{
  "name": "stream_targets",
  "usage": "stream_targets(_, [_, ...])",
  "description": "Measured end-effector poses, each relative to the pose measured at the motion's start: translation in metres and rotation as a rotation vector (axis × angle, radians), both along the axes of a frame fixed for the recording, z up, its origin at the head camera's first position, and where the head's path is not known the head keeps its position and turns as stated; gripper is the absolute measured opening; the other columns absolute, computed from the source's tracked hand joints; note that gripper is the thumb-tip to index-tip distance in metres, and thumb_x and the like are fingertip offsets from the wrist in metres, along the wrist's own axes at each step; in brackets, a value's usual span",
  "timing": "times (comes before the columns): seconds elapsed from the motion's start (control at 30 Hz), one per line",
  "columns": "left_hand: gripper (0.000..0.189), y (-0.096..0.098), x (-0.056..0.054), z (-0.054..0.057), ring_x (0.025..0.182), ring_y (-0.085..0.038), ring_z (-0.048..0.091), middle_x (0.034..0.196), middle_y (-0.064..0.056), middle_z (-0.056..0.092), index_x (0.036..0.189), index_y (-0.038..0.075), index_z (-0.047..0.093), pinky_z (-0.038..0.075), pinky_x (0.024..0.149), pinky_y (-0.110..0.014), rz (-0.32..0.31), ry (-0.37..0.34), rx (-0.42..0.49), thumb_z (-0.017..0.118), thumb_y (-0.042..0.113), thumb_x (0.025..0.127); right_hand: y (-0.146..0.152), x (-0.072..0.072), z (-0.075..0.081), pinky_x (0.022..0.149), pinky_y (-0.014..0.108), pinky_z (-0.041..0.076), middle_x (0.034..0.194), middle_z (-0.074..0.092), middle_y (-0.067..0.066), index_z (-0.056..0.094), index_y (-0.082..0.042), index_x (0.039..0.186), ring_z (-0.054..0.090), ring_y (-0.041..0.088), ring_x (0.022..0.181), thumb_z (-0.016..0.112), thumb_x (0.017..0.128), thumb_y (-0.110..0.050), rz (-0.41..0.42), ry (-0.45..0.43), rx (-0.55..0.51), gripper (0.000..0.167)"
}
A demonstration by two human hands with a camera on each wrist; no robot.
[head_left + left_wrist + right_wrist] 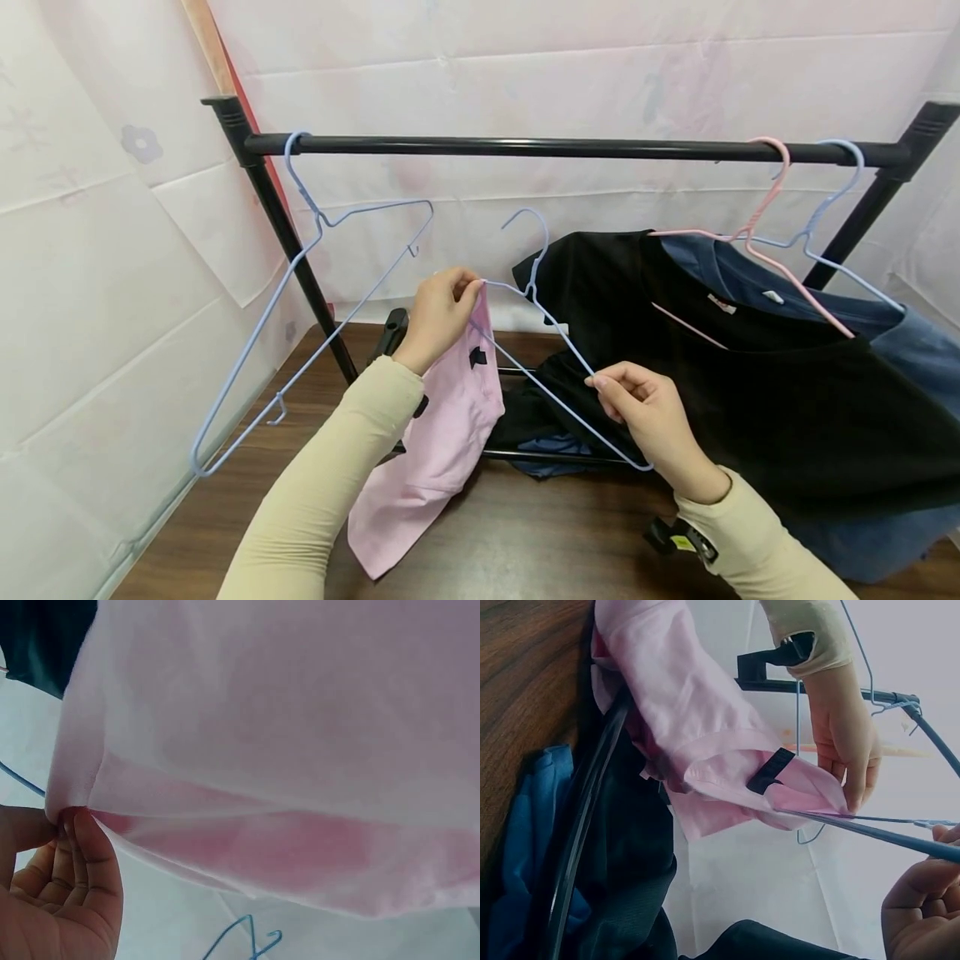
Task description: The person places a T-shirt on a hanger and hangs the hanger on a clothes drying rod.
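Note:
In the head view my left hand (441,318) pinches the upper edge of a pink garment (453,425) at the left end of a light blue hanger (546,239). The garment hangs down from there and has small black patches. My right hand (651,421) holds the hanger's right arm between thumb and fingers. The hanger's hook points up, off the rail. In the right wrist view the hanger's left end reaches the pink garment's opening (727,769). The left wrist view shows the pink cloth (300,712) close up, its edge held by the thumb and fingers.
A black rail (480,147) crosses the rack. Another blue hanger (303,192) hangs at its left. On the right hang a black shirt (780,417) on a pink hanger (768,196) and a blue shirt (918,333) behind it. Below lies a brown wooden surface (570,533).

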State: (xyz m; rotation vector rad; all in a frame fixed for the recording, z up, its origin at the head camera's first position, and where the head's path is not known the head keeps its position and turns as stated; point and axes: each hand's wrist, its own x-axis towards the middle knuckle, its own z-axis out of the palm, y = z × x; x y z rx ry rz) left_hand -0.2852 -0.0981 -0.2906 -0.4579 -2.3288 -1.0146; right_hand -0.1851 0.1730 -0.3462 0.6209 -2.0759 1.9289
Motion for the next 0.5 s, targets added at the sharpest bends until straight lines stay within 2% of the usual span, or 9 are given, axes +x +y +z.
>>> stream_targets(0.5, [0.013, 0.017, 0.016, 0.011, 0.073, -0.018, 0.064, 0.087, -0.009, 0.072, 0.096, 0.003, 0.070, 0.051, 0.071, -0.029, -0.121, 0.080, 0.032, 0.063, 0.014, 0.096, -0.009, -0.007, -0.002, 0.047, 0.034, 0.033, 0.058, 0.048, -0.002, 0.067, 0.007, 0.092, 0.042, 0.010, 0.054, 0.062, 0.096, -0.007, 0.000, -0.004, -0.008, 0.016])
